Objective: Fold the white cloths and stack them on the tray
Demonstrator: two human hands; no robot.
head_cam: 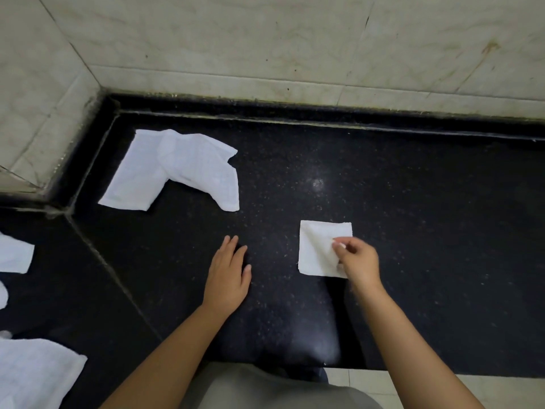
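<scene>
A black speckled bench (383,178) set against pale tiled walls (265,39) carries a loose, rumpled white cloth (177,169) near its far left corner, and more white cloths (32,373) lie at the left edge of the view. Nearer the person, right of centre, sits a small folded white cloth (317,249), square and flat on the bench. The right hand (358,262) pinches this folded cloth at its near right corner, while the left hand (228,278) lies flat and relaxed on the bare bench, well apart from it.
</scene>
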